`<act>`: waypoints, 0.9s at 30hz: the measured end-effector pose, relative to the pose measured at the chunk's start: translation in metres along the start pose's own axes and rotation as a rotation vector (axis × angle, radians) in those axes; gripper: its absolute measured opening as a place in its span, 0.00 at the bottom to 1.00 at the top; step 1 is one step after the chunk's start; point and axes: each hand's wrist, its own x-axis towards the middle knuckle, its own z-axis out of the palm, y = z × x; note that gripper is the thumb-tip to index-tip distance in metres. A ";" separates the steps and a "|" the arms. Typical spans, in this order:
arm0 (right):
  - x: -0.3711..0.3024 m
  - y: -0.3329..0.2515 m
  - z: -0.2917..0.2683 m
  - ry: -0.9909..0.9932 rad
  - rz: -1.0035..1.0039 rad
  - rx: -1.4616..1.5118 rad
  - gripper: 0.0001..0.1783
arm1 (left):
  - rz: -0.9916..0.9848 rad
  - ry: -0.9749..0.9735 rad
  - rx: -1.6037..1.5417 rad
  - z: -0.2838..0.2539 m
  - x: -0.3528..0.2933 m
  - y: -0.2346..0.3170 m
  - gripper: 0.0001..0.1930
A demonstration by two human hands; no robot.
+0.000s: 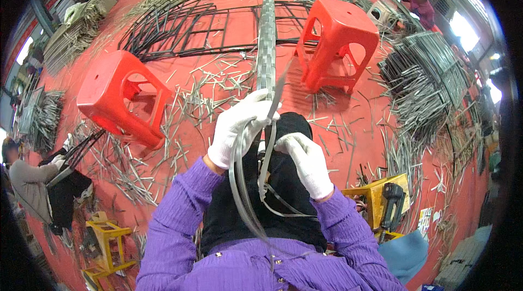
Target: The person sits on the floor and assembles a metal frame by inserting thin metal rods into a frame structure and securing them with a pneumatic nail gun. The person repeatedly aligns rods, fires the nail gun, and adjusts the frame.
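Note:
My left hand (234,130), in a white glove, is closed around the near end of a long grey woven band (266,35) and several flat grey strips. These strips (237,182) hang from it in a curve across my lap. Close to its right, my right hand (306,161), also gloved, has its fingers pinched together. Its fingertips lie beside a pale strip (267,160) that loops down over my dark trousers; what they pinch is hidden. A pointed grey strip end (280,87) sticks up past my left fingers.
Red plastic stools stand at left (122,97) and right (340,40), with black metal frames (180,29) beyond. Cut strips litter the red floor. A yellow stool (378,198) with a black tool (392,204) is by my right elbow. Another person (41,182) works at left, one more at far right.

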 end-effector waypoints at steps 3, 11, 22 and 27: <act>-0.008 -0.005 0.001 0.042 -0.048 -0.150 0.11 | 0.113 -0.122 0.075 0.002 0.003 -0.005 0.12; -0.008 -0.007 0.028 0.452 -0.583 -0.545 0.31 | 0.108 -0.024 0.208 0.018 -0.003 -0.022 0.18; 0.008 -0.055 0.047 0.180 -0.747 -0.221 0.03 | 0.371 0.528 0.050 0.067 0.006 -0.067 0.21; -0.014 -0.073 0.069 0.209 -0.166 0.372 0.15 | 0.466 0.557 0.125 0.065 0.009 -0.070 0.18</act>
